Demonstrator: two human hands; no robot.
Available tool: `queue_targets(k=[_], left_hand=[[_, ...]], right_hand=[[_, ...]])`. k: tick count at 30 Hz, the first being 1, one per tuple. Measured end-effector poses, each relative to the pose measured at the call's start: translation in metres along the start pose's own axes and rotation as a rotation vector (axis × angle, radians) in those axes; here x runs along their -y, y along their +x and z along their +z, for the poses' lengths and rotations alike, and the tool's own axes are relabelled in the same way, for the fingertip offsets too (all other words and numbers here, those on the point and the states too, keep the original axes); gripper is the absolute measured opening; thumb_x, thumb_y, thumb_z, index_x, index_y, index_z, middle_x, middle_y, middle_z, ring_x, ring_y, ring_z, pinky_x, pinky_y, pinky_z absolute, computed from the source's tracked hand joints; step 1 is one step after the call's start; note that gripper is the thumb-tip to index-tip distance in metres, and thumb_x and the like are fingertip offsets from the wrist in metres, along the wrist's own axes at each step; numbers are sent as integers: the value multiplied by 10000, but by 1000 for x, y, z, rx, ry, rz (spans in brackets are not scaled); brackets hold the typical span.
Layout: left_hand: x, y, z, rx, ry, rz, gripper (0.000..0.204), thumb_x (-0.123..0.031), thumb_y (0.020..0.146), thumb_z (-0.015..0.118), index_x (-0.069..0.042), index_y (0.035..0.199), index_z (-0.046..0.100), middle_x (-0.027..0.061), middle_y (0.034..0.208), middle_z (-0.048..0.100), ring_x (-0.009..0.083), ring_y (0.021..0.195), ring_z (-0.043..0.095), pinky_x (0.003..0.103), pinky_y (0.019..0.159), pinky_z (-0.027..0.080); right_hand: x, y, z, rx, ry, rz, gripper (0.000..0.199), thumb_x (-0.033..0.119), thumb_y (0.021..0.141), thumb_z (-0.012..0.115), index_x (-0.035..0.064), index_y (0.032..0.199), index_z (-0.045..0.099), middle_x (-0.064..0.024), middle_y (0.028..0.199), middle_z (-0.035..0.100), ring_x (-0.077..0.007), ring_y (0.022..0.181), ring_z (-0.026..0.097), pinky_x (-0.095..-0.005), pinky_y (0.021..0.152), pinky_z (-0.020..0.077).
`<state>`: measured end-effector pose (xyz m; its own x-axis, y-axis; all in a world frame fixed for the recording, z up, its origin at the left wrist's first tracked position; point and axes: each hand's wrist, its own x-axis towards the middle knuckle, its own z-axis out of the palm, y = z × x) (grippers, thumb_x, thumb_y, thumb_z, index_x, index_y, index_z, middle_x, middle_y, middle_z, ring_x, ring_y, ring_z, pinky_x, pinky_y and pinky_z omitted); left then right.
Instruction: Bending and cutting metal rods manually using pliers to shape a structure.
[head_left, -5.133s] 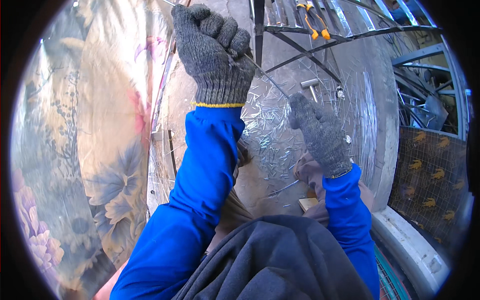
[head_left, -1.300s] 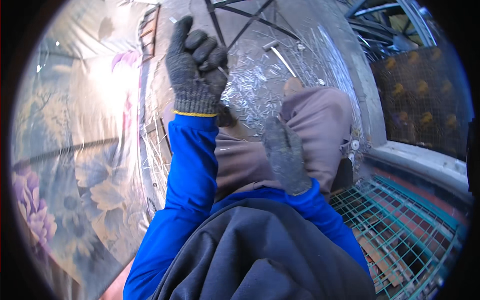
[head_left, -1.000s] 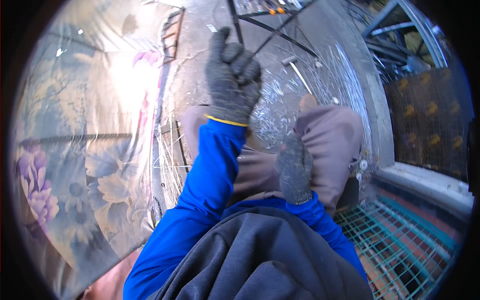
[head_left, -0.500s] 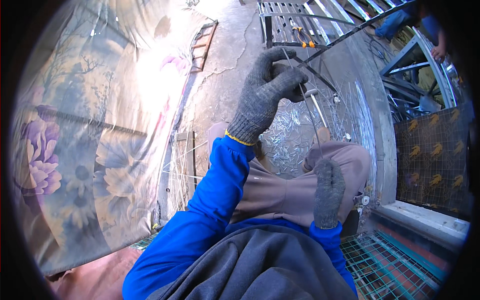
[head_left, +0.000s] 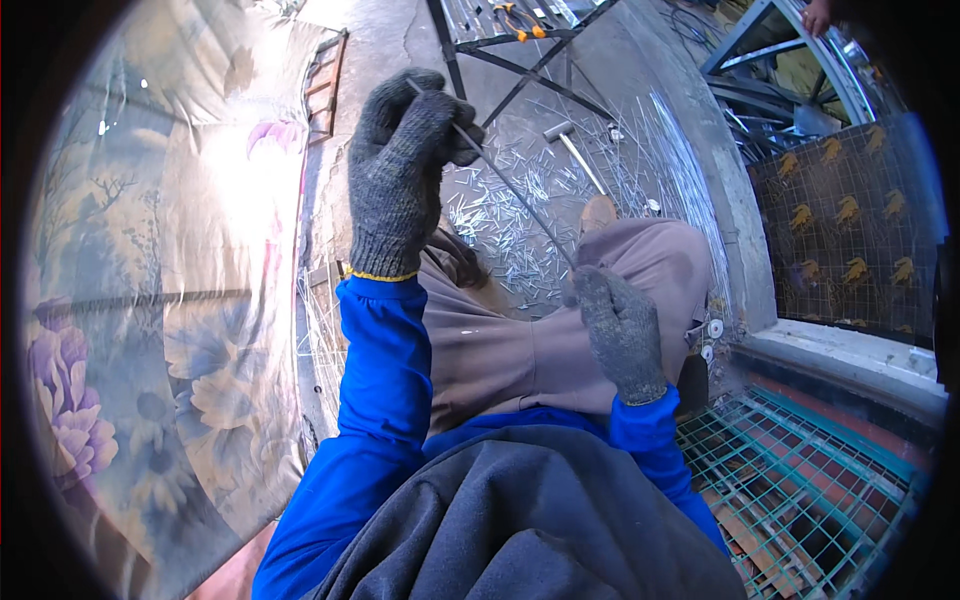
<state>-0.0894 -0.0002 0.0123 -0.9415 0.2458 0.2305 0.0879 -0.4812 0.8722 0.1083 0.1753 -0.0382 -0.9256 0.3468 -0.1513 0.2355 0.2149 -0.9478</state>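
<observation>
A thin grey metal rod slants across in front of me, its upper end in my left hand and its lower end in my right hand. Both hands wear dark grey knitted gloves. The left fingers are curled round the rod, up near the metal stand. Over my right thigh, my closed right hand pinches the other end. Beneath the rod, many short cut metal pieces are scattered on the floor between my legs. A hammer with a pale handle lies beside them.
Orange-handled pliers rest on a dark metal stand ahead. Long thin rods lie along the right. Another person's hand is near a steel frame. A flowered curtain hangs left; green wire mesh lies lower right.
My view has turned right, shifting the surroundings leftward. My left hand has moved left and my right hand slightly up and left; the rod is now more slanted, still held at both ends.
</observation>
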Motion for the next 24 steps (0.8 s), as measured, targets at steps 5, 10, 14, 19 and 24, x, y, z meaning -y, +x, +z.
queue_targets(k=[5, 10, 14, 19, 24], left_hand=[[11, 6, 0, -127, -3, 34, 251, -189, 1029, 628, -60, 1240, 582, 111, 944, 678, 210, 814, 674, 296, 685, 539], [22, 20, 18, -116, -26, 11, 193, -172, 1014, 657, -104, 1188, 608, 94, 971, 674, 188, 815, 661, 311, 725, 547], [27, 34, 31, -35, 13, -30, 203, -138, 1004, 652, -68, 1187, 602, 114, 1000, 691, 202, 832, 685, 299, 693, 562], [27, 41, 28, 35, 218, 78, 242, -149, 1013, 643, -33, 1221, 599, 149, 1007, 718, 225, 835, 704, 318, 691, 571], [44, 69, 1, 549, 404, -329, 332, -140, 1011, 663, 21, 1298, 613, 108, 1076, 719, 158, 938, 673, 308, 850, 550]], right_hand=[[-2, 4, -2, -114, -57, -297, 172, 121, 1003, 664, -39, 1051, 706, -149, 889, 722, -229, 777, 672, -342, 735, 528], [-3, 6, -7, -163, 333, -86, 174, 108, 1014, 655, -45, 1075, 707, -123, 926, 739, -184, 812, 673, -313, 736, 527], [6, 18, -21, -204, 121, -139, 184, 114, 1014, 665, -45, 1089, 715, -106, 909, 733, -132, 806, 649, -294, 706, 520], [22, 25, -50, -185, -141, -138, 144, 95, 991, 683, -21, 1065, 724, -106, 896, 728, -127, 771, 638, -301, 676, 514], [-30, 63, -123, -617, -193, -145, 159, 134, 1018, 647, 0, 1064, 719, -123, 825, 693, -157, 726, 628, -345, 668, 516]])
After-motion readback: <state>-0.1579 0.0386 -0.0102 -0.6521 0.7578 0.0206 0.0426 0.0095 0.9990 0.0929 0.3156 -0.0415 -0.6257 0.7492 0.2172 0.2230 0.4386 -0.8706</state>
